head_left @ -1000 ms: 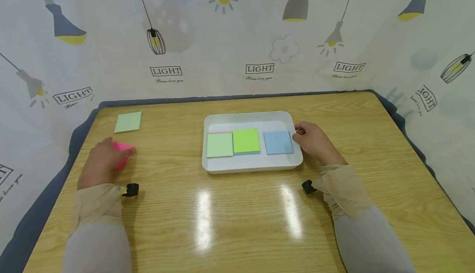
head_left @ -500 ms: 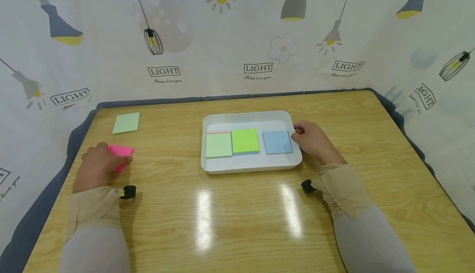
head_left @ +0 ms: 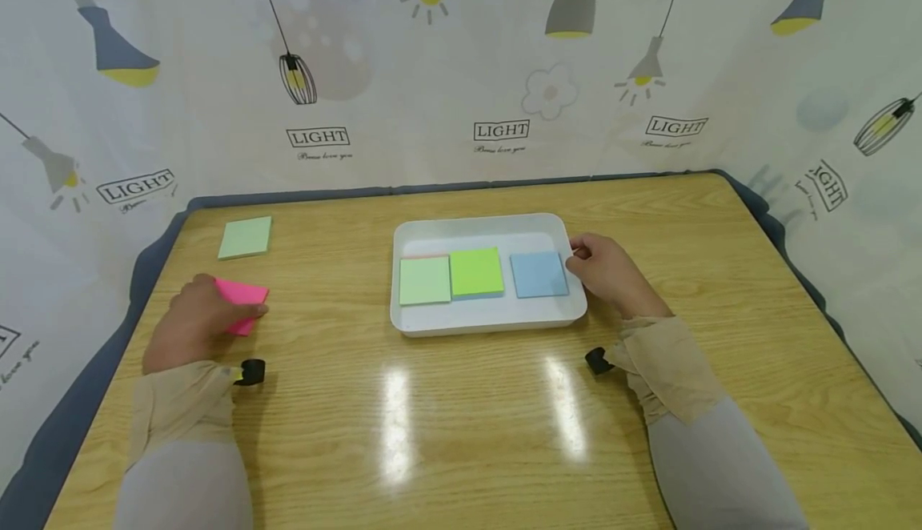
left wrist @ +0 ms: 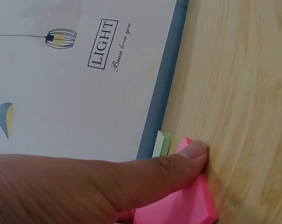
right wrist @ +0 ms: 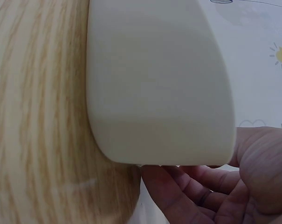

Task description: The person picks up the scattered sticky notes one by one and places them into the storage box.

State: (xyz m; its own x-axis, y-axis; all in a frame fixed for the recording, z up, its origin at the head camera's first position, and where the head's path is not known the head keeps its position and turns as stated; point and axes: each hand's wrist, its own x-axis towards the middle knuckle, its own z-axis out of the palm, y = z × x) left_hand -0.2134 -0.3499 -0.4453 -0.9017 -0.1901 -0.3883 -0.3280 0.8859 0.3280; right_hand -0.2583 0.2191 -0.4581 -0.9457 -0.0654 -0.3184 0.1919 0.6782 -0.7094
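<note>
On the left of the table, my left hand (head_left: 194, 314) holds a pink sticky note pad (head_left: 241, 294), its thumb along the near side. The left wrist view shows that thumb (left wrist: 164, 179) lying across the edge of the pad. Behind it lies a pale green sticky note pad (head_left: 246, 238). My right hand (head_left: 612, 274) grips the right end of a white tray (head_left: 479, 323). In the right wrist view the fingers (right wrist: 192, 191) are curled at the end of the tray. Inside the tray are pale green (head_left: 425, 280), bright green (head_left: 477, 271) and blue (head_left: 539, 275) pads.
Pink and blue edges peek out from under the two green pads in the tray. The wooden table (head_left: 461, 418) runs back to a wall covering (head_left: 446, 74) printed with lamps. A dark blue border (head_left: 302, 198) follows the table's far edge.
The pink pad has shifted and turned slightly in the left hand, and more of it shows now. My right hand stays at the tray, which keeps its place.
</note>
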